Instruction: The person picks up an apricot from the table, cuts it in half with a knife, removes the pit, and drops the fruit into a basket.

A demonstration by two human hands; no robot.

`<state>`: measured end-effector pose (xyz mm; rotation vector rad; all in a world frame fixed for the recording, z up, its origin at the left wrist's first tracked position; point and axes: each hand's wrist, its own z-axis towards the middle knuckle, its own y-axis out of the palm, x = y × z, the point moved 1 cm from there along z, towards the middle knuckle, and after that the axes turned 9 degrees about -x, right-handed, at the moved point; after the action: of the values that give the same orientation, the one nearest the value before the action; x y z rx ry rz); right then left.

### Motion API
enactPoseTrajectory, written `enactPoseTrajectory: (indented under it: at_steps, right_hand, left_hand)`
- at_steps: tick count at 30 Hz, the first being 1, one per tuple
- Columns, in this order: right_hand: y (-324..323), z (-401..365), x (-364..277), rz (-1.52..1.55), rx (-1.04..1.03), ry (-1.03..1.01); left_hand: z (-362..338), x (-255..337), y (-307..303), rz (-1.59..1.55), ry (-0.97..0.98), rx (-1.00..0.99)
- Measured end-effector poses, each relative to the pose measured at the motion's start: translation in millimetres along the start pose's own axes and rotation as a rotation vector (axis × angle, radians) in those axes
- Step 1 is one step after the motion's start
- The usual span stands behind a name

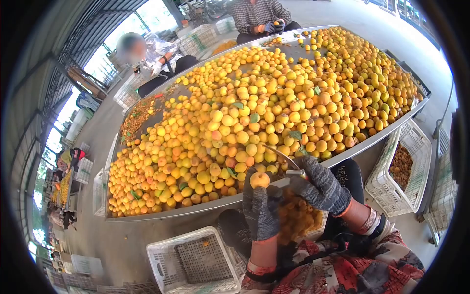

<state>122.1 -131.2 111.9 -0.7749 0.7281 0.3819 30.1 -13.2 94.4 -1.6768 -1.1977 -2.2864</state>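
My left hand [261,203], in a dark grey knitted glove, is closed around a yellow-orange apricot [259,180] near the table's front edge. Just to its right, my right hand [320,185], gloved the same way, grips a knife [296,172]. The curved blade points up and left, over the fruit and apart from the apricot in my left hand. In front of both hands, a metal-rimmed table [362,147] bears a large heap of apricots [220,132] with a few green leaves. Below my hands lies a blurred mass of orange fruit pieces [297,215].
A white plastic crate [159,264] stands at my lower left. Another crate [416,196] at right holds brownish-orange pieces. Across the table sit a person in a checked shirt [254,17] and a person in a light top [164,51]. More crates [198,39] stand behind them.
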Motion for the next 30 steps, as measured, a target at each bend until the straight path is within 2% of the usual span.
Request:
enactPoseTrajectory:
  at_steps: [1,2,3,5,6,8,9,11,12,14,15,17,19,21,22,24,25,27,28,30]
  right_hand:
    - [2,-3,-2,0.029,-0.052,0.108]
    - [8,-10,-6,0.207,-0.05,-0.008]
    - [8,-12,-10,0.209,-0.051,-0.011]
    - [9,-16,-20,-0.328,-0.236,-0.153]
    - [16,-23,-17,0.036,-0.293,0.031]
    - [22,-25,-18,0.02,-0.279,0.035]
    - [24,-25,-18,0.0,-0.262,0.044]
    - [29,-22,-20,-0.04,-0.228,0.06]
    - [30,-21,-20,-0.059,-0.213,0.069]
    - [32,-21,-20,-0.085,-0.198,0.043]
    - [31,-21,-20,-0.114,-0.183,0.017]
    - [29,-21,-20,-0.183,-0.213,0.031]
    - [28,-22,-15,-0.251,-0.253,0.041]
    - [33,-27,-3,0.101,-0.244,0.118]
    - [29,-25,-4,0.103,-0.244,0.12]
    - [18,-16,-3,0.461,-0.308,0.238]
    - [17,-16,0,0.464,-0.306,0.24]
    - [20,-15,5,0.239,-0.38,0.103]
    - [22,-15,5,0.241,-0.381,0.099]
    - [28,-16,1,-0.011,-0.302,-0.028]
  left_hand:
    - [0,-2,-4,-0.063,0.008,-0.026]
    - [-2,-2,-7,-0.128,0.013,-0.052]
    - [-4,-1,-7,-0.125,0.015,-0.05]
    - [-8,2,-6,0.055,-0.026,0.083]
    - [-9,0,-8,0.059,-0.023,0.086]
    - [-11,-5,-10,-0.211,-0.062,0.068]
    - [-11,-6,-8,-0.21,-0.061,0.068]
    - [-11,-5,-6,0.11,0.009,0.155]
    - [-10,-7,-8,0.111,0.009,0.157]
    - [-8,-14,-13,-0.098,-0.017,0.123]
    - [-8,-15,-12,-0.098,-0.019,0.123]
    - [-9,-14,-7,0.026,0.11,0.047]
    - [-8,-13,-3,0.024,0.106,0.012]
    - [-6,-7,-7,0.03,0.099,-0.029]
    - [-5,-2,-12,0.151,0.044,-0.067]
    - [-2,6,-15,0.27,-0.009,-0.103]
    - [-2,11,-13,0.283,-0.004,-0.1]
    - [-4,18,-8,0.301,0.003,-0.086]
    - [-5,21,-4,0.378,-0.01,-0.048]
    - [-7,15,-1,0.455,-0.023,-0.012]
